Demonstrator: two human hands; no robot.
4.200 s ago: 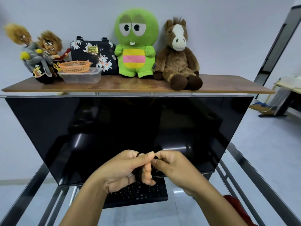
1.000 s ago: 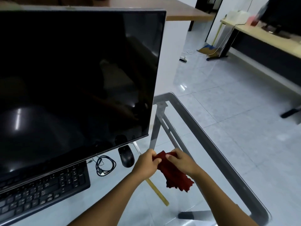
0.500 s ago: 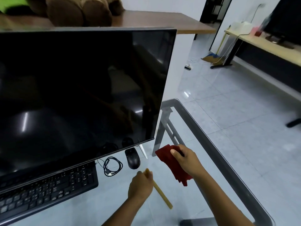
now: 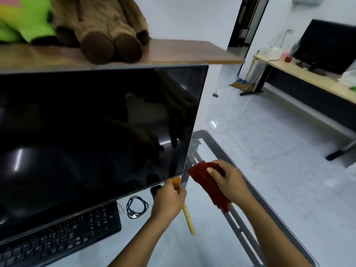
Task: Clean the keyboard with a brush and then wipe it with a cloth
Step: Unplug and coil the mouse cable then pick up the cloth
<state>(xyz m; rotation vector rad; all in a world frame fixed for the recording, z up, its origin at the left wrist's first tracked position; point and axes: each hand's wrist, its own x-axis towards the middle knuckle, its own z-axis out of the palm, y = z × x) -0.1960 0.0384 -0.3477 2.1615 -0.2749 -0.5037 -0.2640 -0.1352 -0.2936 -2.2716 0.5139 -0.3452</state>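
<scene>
At the right end of the glass desk (image 4: 210,245), just past the monitor's lower right corner, both hands were up off the surface. Left hand (image 4: 169,201) had its fingers curled round the brush (image 4: 187,218): wooden handle, tilted, lower end pointing down at the desk, top end poking out above the fist near the screen edge. Bristles weren't visible, so I couldn't tell which end they were on. Right hand (image 4: 229,180) pinched a red cloth (image 4: 210,182), thumb on top, cloth bunched and hanging below the palm. Hands were close, not touching.

Keyboard (image 4: 57,241): black, flat on the desk at the person's left, back edge tucked under the monitor (image 4: 92,135). Well apart from both hands.

Between keyboard and left hand: a coiled black cable (image 4: 137,207) on the glass, and a black mouse (image 4: 155,189) mostly hidden behind the left hand and the screen edge.

Monitor was dark, reflections only. Wooden shelf (image 4: 183,53) above it carried a brown plush toy (image 4: 104,29), feet at the front edge, with a green plush toy (image 4: 21,22) beside it, cropped. Across the tiled floor (image 4: 260,132) to the right: a second desk (image 4: 308,79) with another dark screen (image 4: 327,47) on it.
</scene>
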